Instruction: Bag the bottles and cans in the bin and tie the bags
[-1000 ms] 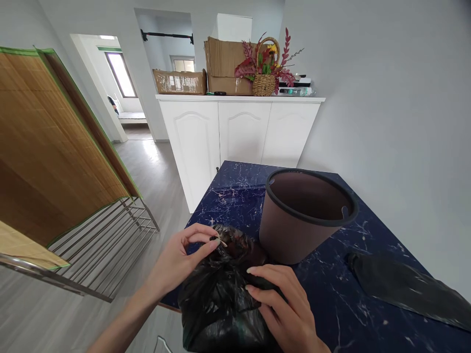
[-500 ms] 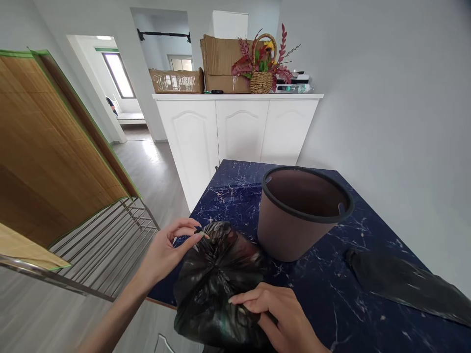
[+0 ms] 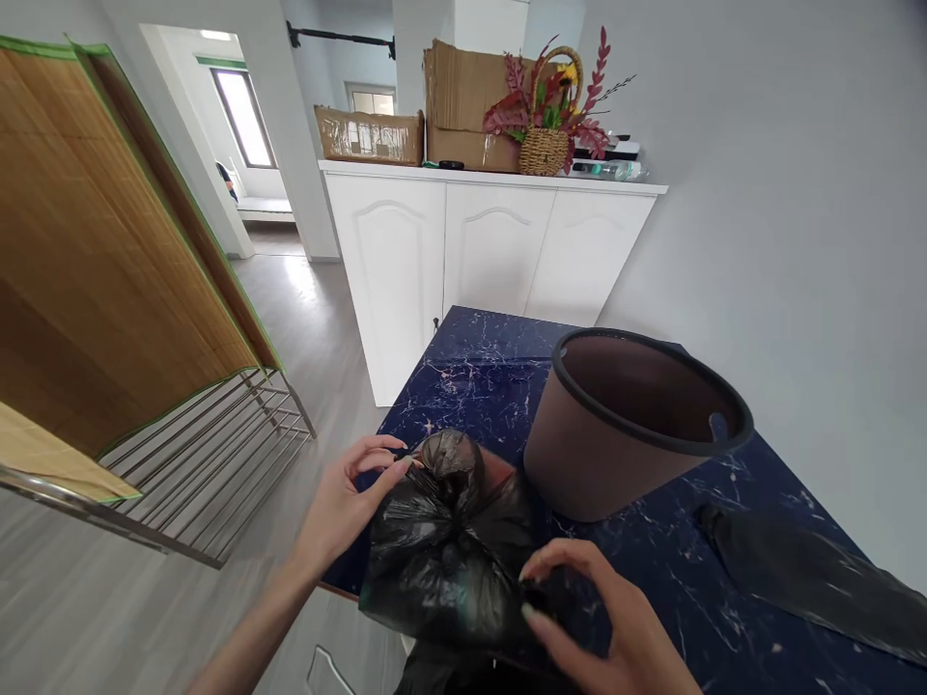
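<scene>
The left hand (image 3: 346, 500) reaches in from the lower left, thumb and forefinger closed together on a fold of plastic at the upper left of a black bag (image 3: 445, 560). The bag is full and crumpled, with its gathered top bunched into a knob. It sits at the near edge of a dark blue marble-patterned table (image 3: 474, 372) and hangs partly over that edge.

The right hand (image 3: 615, 632) comes in from the bottom. Its fingers (image 3: 534, 577) are bent and a little apart, with the tips on the bag's right side; I cannot tell whether they pinch the plastic.

Just beside the bag, on its right and farther back, a brown bin (image 3: 623, 444) with a black rim stands upright and open. A second black bag (image 3: 811, 579) lies flat near the table's right edge.

Behind the table, a white cabinet (image 3: 492, 241) carries cardboard boxes (image 3: 463, 106), a wicker basket (image 3: 545, 150) of red leaves, and a bottle (image 3: 608, 171) lying on its side, its label too small to read. A bamboo mat (image 3: 87, 251) leans over a metal rack (image 3: 217, 463) at the left.
</scene>
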`<state>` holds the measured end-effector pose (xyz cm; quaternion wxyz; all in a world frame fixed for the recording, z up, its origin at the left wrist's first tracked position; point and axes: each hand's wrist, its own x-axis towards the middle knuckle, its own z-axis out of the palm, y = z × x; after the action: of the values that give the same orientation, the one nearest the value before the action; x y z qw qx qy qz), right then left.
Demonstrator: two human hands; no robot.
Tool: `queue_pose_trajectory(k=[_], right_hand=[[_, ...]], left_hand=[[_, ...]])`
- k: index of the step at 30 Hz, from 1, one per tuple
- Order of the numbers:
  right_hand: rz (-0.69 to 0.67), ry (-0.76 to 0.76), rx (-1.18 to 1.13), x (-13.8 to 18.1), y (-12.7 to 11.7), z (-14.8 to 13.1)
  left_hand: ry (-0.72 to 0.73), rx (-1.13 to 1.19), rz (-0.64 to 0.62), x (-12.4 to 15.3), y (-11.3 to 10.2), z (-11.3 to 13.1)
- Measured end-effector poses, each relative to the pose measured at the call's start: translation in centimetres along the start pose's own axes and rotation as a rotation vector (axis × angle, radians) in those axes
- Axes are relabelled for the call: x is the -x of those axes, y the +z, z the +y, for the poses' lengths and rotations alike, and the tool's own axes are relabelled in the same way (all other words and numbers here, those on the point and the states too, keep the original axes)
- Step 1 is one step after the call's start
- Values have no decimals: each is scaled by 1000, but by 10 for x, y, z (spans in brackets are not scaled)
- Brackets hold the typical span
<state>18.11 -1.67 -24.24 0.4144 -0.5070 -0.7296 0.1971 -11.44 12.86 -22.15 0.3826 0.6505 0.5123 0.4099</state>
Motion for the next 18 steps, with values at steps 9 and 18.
queue_pose_trajectory(k=[9,18], right_hand=[[152,-59,322,-54,65,-24],[125,-168,145,-11,26,-29]], left_hand=[[-72,97,-64,18,-7,16],[-282,404,94,22,-36,-15]])
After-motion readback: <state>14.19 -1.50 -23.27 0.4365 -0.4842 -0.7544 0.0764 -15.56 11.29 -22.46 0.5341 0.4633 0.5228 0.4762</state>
